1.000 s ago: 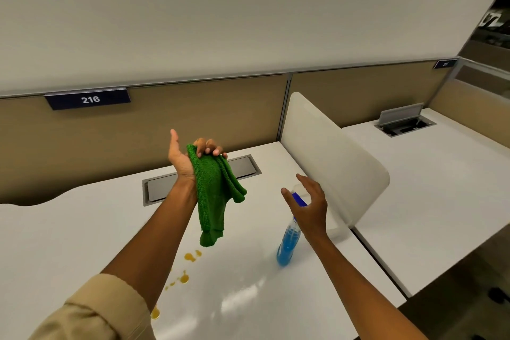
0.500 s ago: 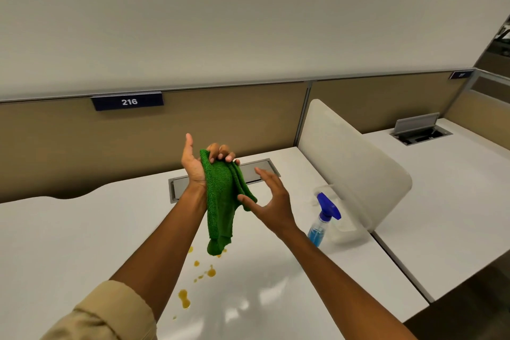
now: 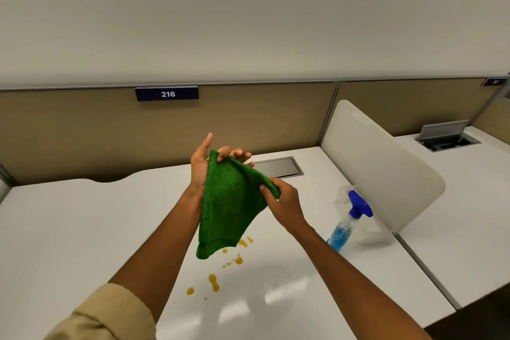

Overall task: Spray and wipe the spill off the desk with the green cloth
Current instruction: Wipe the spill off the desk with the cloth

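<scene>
The green cloth [image 3: 226,207] hangs spread in the air above the white desk [image 3: 82,229]. My left hand [image 3: 204,165] grips its top corner with the thumb sticking up. My right hand [image 3: 284,201] pinches the cloth's right edge and pulls it out sideways. Beneath the cloth's lower end, orange spill drops [image 3: 214,281] lie scattered on the desk. A clear spray bottle [image 3: 347,223] with blue liquid and a blue trigger head stands on the desk to the right of my right arm, untouched.
A white curved divider panel [image 3: 380,168] stands just behind the bottle, between this desk and the neighbouring one. A grey cable hatch [image 3: 278,167] sits flush in the desk behind my hands. A tan partition with a "216" sign [image 3: 167,94] closes the back.
My right hand let go of the spray bottle, moved left and took hold of the cloth's right edge, spreading it. The bottle now stands alone on the desk.
</scene>
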A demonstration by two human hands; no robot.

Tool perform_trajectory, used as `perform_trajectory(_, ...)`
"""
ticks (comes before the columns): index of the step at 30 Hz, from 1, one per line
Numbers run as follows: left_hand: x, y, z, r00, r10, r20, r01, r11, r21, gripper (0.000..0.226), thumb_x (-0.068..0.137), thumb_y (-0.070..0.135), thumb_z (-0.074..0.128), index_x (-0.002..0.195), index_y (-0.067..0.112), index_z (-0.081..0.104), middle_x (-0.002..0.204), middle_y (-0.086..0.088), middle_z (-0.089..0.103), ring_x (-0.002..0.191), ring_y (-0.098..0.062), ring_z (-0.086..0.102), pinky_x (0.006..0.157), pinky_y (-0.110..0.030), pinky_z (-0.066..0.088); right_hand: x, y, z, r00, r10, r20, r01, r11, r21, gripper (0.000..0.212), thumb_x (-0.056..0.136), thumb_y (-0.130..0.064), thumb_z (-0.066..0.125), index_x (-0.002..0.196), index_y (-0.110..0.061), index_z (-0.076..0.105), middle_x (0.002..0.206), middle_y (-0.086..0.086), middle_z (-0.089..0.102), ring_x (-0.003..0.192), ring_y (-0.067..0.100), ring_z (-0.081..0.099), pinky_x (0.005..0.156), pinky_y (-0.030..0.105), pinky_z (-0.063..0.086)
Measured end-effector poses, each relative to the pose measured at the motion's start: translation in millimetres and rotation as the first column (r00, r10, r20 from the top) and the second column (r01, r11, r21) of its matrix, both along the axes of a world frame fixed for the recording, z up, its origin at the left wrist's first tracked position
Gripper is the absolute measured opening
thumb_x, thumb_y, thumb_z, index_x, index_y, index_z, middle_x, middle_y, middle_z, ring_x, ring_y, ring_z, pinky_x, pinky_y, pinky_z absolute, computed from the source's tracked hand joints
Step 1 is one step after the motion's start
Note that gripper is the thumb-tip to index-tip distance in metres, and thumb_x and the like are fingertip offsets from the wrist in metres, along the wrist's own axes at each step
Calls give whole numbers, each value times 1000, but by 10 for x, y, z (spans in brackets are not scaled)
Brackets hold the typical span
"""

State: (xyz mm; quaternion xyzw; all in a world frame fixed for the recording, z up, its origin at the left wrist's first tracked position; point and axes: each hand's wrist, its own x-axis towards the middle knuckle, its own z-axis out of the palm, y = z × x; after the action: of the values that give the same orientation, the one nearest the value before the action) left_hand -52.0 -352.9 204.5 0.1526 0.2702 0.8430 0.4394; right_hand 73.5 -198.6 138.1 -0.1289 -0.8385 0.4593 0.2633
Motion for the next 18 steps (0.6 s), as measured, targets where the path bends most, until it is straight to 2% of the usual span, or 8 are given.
perform_trajectory(3,1,-94,3,996,-33,-80,27,997,-66,37,85,37,66,58,18,51,100,-12,61,112,-30,61,113,-49,39,-6,32,62,1000,-14,7,15,1000,-13,3,93,-23,65,92,-26,65,74,-14,60,70,-4,56,60,9,43)
perform_trajectory(5,-7,-137,-16,987,-38,-158,17,991,-135,24,84,13,66,64,17,53,107,-16,65,117,-32,62,108,-49,46,2,63,99,1000,-17,13,17,1000,-3,2,93,-25,65,94,-27,64,77,-15,61,73,-4,58,62,11,47)
perform_trajectory(7,-49,-165,-44,965,-51,-259,-13,971,-240,32,83,-7,59,71,18,44,114,-21,67,114,-37,65,98,-47,55,15,110,129,1000,-30,9,30,1000,8,4,93,-27,65,96,-28,63,79,-17,62,75,-3,59,65,13,49)
perform_trajectory(8,-80,-175,-56,948,-73,-310,-27,952,-306,36,83,-14,55,73,18,41,114,-23,67,107,-38,68,87,-44,59,25,136,142,999,-37,5,37,999,8,5,93,-27,66,97,-28,63,81,-18,62,76,-2,60,65,13,50)
perform_trajectory(10,-144,-168,-70,905,-140,-402,-54,898,-436,40,84,-19,47,75,19,40,97,-23,62,82,-33,67,64,-34,60,35,203,147,999,-51,1,51,999,3,8,92,-26,66,100,-26,64,83,-18,62,78,-1,60,66,8,49)
perform_trajectory(12,-203,-135,-89,866,-193,-461,-84,853,-516,40,86,-20,44,77,19,43,88,-18,54,73,-27,63,55,-28,57,34,287,119,998,-63,9,63,998,3,13,92,-25,67,104,-20,66,85,-15,62,80,1,60,67,5,47)
perform_trajectory(14,-252,-86,-126,840,-232,-491,-105,818,-566,37,90,-19,45,86,17,49,95,-19,58,81,-29,66,57,-29,58,34,366,74,997,-69,29,69,998,5,18,92,-25,67,107,-15,67,86,-12,62,81,1,60,66,3,46)
perform_trajectory(18,-369,57,-286,759,-325,-563,-168,739,-653,44,91,-14,54,123,17,54,121,-16,60,106,-32,64,70,-33,60,29,532,-46,994,-80,75,80,997,2,20,92,-26,67,109,-14,67,88,-9,63,81,2,60,67,1,46)
